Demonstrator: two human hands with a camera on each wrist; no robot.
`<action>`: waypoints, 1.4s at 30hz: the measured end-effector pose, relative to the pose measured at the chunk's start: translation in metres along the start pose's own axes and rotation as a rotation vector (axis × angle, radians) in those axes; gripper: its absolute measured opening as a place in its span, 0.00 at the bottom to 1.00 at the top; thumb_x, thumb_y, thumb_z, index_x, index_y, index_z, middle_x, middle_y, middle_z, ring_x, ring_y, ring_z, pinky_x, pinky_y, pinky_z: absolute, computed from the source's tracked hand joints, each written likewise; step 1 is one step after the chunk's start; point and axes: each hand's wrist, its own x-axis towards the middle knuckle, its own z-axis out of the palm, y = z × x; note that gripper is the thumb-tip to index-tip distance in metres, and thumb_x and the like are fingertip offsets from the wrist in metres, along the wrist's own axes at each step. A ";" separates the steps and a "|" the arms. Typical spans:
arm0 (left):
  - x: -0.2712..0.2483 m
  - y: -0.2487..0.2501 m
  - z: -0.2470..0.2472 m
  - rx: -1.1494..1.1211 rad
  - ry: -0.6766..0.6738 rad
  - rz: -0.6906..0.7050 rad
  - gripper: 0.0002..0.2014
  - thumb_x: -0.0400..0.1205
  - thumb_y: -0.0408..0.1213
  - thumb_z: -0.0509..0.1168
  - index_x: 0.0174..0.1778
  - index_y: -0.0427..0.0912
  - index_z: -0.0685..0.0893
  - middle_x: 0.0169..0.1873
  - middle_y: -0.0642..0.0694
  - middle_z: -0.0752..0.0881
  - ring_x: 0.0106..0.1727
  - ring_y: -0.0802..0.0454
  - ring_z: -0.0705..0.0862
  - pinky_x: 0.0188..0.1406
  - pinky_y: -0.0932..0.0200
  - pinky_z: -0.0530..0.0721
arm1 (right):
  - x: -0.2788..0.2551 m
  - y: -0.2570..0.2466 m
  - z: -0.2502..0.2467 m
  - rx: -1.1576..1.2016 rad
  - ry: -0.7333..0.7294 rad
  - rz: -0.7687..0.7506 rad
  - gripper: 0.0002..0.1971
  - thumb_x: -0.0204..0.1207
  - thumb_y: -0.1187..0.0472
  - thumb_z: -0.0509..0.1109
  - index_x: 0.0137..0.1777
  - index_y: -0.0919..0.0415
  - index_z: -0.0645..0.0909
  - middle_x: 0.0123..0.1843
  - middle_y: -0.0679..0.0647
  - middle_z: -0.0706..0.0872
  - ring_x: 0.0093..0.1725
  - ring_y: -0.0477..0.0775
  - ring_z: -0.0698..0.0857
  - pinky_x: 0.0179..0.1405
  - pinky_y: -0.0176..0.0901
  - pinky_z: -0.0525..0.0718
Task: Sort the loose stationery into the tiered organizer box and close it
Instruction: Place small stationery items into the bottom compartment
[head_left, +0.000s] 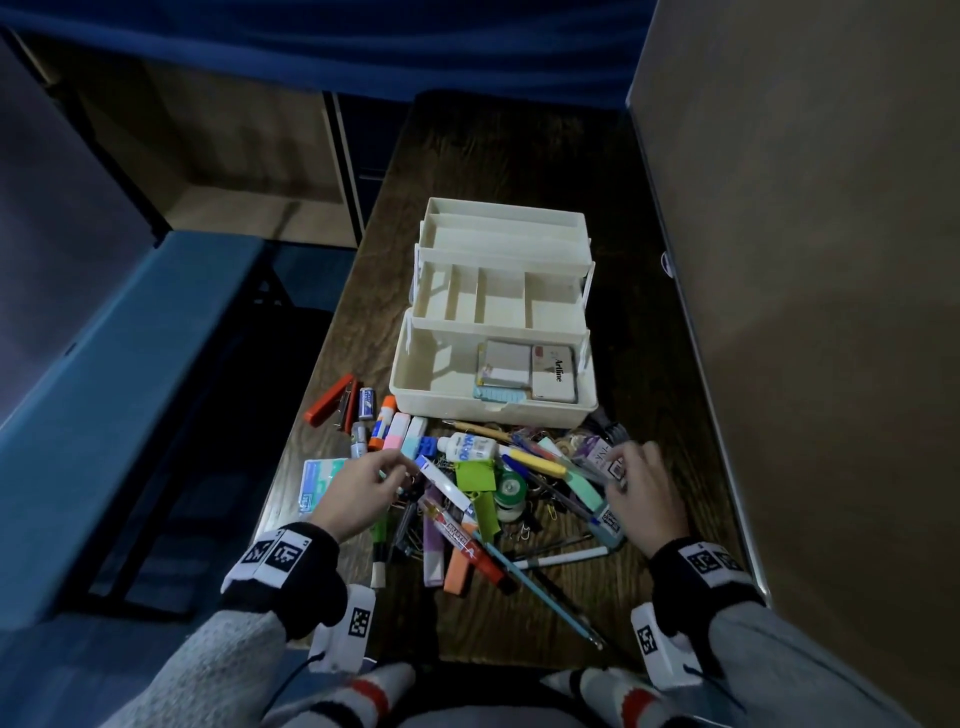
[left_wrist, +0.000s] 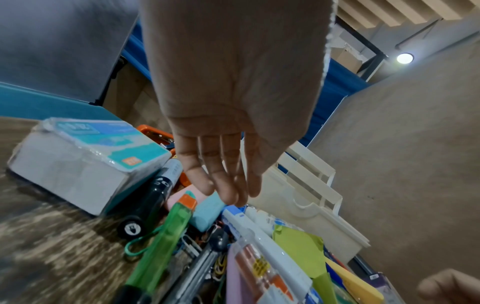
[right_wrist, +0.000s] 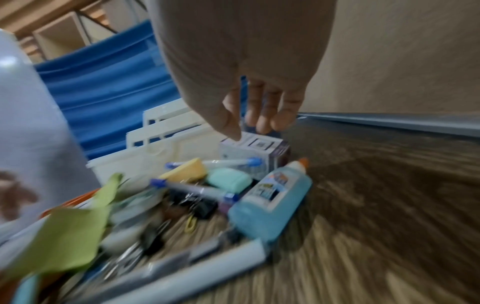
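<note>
**Both hands low over the stationery heap, organizer standing open beyond**

The left hand (head_left: 363, 486) reaches forward from the near-left, palm down, wrist in a dark cuff with printed markers. Its fingers (left_wrist: 228, 185) are extended and close together, only loosely bent, and grasp nothing; the tips sit just above the blue end of a white packaged pen (left_wrist: 244, 222) and a light blue eraser (left_wrist: 207, 214). Whether they touch the pen cannot be told.

The right hand (head_left: 641, 493) comes in from the near-right, palm down, fingers spread and bent downward over a small white and purple box (right_wrist: 255, 153) at the right edge of the heap. In the right wrist view the thumb tip meets the box's near top corner while the other fingers (right_wrist: 262, 119) drop behind its far side, a grip closing round it; the box rests on the table (head_left: 519, 156). A blue glue bottle (right_wrist: 272, 197) lies just near of that box.

The cream tiered organizer box (head_left: 493, 410) stands open on the far side of the heap, its trays stepped back. The bottom compartment holds a stamp pad case marked Artline (head_left: 554, 371) and a notepad (head_left: 505, 362) at its right end. An orange stapler (head_left: 332, 400) lies left of the box, and a wrapped teal pack (left_wrist: 85, 162) sits at the heap's left edge.
</note>
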 end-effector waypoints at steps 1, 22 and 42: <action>0.000 -0.001 -0.001 0.004 0.019 0.004 0.09 0.86 0.35 0.59 0.49 0.46 0.85 0.44 0.47 0.88 0.43 0.42 0.87 0.43 0.46 0.85 | 0.004 0.003 -0.002 -0.021 -0.004 0.041 0.15 0.75 0.65 0.69 0.59 0.55 0.74 0.59 0.56 0.71 0.57 0.59 0.77 0.45 0.48 0.79; 0.006 -0.058 -0.025 0.351 0.036 -0.428 0.30 0.74 0.45 0.72 0.70 0.49 0.68 0.70 0.36 0.67 0.70 0.35 0.71 0.68 0.43 0.77 | 0.025 0.005 0.005 -0.066 -0.137 0.111 0.31 0.76 0.57 0.71 0.77 0.53 0.64 0.68 0.61 0.69 0.69 0.64 0.70 0.63 0.56 0.73; 0.153 0.086 0.019 0.423 0.055 -0.252 0.21 0.85 0.44 0.58 0.71 0.38 0.67 0.68 0.36 0.65 0.73 0.37 0.63 0.65 0.47 0.74 | 0.065 -0.079 0.000 -0.013 -0.146 -0.321 0.14 0.84 0.60 0.57 0.65 0.53 0.78 0.60 0.47 0.76 0.64 0.49 0.73 0.62 0.42 0.69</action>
